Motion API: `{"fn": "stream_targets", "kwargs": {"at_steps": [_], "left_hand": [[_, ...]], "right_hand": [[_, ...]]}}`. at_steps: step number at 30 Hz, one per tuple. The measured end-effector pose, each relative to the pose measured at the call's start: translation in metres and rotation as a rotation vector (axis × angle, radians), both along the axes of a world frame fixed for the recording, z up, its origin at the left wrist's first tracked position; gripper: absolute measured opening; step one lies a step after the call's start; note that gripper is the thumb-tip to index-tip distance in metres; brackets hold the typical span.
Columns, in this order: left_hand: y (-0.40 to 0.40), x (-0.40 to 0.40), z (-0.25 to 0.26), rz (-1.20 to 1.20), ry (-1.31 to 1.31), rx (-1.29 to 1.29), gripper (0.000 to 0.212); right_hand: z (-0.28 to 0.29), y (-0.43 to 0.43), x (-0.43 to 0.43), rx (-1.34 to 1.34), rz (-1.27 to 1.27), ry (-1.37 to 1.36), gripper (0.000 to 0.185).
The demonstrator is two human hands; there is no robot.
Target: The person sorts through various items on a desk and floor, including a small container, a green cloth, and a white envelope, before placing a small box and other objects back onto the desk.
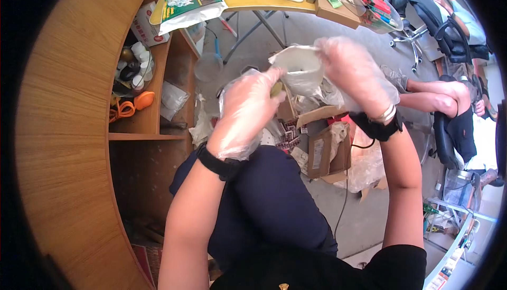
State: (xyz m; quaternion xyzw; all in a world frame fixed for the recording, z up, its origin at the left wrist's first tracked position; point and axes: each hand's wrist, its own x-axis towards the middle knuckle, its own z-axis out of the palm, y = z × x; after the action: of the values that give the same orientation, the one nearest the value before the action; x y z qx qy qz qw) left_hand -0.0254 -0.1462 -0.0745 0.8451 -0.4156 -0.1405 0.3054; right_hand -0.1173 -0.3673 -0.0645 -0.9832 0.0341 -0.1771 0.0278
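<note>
Both of my hands wear clear plastic gloves, blurred by motion. My right hand (pixel 350 74) grips the right edge of a white pouch or soft container (pixel 299 66), whose mouth faces up towards me. What lies deep inside it is too unclear to tell. In my left hand (pixel 251 102) a small olive-green object (pixel 277 88) shows between thumb and fingers; its kind cannot be made out. The left fingertips are close to the pouch's left rim. Below the hands stands an opened cardboard box (pixel 328 151), with small dark-red printed packets (pixel 288 135) to its left.
A wooden cabinet (pixel 67 131) flanks my left, with an orange cable (pixel 126 109) on its shelf. Ahead, a yellow table (pixel 269 4) carries a green-and-white bag (pixel 192 2) and a clear tub of pens (pixel 378 10). Two seated people (pixel 447 96) are at the right.
</note>
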Motion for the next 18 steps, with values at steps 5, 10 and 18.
{"fn": "stream_targets", "kwargs": {"at_steps": [5,10,18], "left_hand": [[0.003,0.020,0.005,0.185,-0.005,-0.126,0.029],[0.007,0.029,0.002,0.280,0.084,-0.177,0.024],[0.022,0.048,-0.008,-0.016,0.304,-0.077,0.056]], "right_hand": [[-0.006,-0.003,0.000,-0.006,0.065,0.133,0.011],[0.010,0.016,-0.004,-0.014,0.077,0.202,0.012],[0.058,0.051,0.008,0.164,0.092,0.182,0.016]]}}
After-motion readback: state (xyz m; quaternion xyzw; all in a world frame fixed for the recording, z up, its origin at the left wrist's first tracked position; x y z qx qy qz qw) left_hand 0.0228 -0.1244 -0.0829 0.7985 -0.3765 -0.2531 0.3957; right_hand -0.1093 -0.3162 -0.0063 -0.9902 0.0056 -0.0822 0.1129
